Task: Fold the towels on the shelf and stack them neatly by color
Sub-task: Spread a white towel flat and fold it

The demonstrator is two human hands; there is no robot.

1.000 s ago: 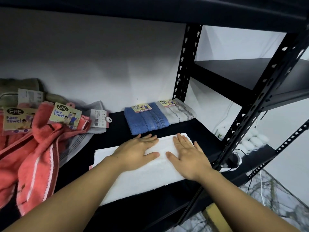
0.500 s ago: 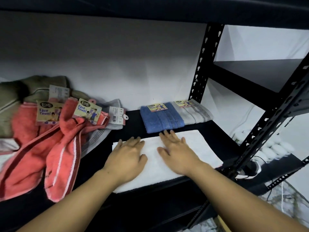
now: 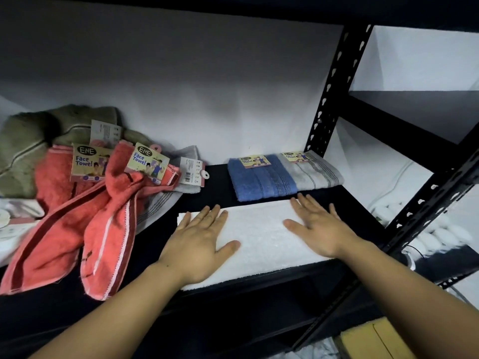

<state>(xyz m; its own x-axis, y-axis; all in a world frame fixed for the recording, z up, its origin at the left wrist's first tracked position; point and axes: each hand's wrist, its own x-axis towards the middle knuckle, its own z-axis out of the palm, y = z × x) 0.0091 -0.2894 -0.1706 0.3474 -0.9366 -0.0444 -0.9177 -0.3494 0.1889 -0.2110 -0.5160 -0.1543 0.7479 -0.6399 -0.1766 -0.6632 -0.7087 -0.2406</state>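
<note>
Both hands lie flat on the white towel (image 3: 261,237), which sits at the front edge of the shelf (image 3: 217,177), right of centre. Left hand (image 3: 199,242) presses its left end, right hand (image 3: 318,229) its right end — fingers straight and spread, palms down, gripping nothing. The towel looks already doubled into a long band; this reads as smoothing before the next fold.

Done so far, as judged: 2 towels folded and lined up side by side at the back right corner — blue towel (image 3: 261,180) and grey striped towel (image 3: 313,172), touching, each with a paper label on top. They lie just behind the white towel, apart from it.

Left to do: the heap at the left end of the shelf. 2 coral towels (image 3: 85,218) lie loose, draped toward the front edge, with "Face Towel" tags. Under them, a second grey towel (image 3: 166,200), unfolded. Behind, against the back wall, an olive towel (image 3: 33,143), crumpled. Something pale at the far left edge — cannot tell what.

Estimate: under half done. No colour stack holds more than 1 towel yet.
</note>
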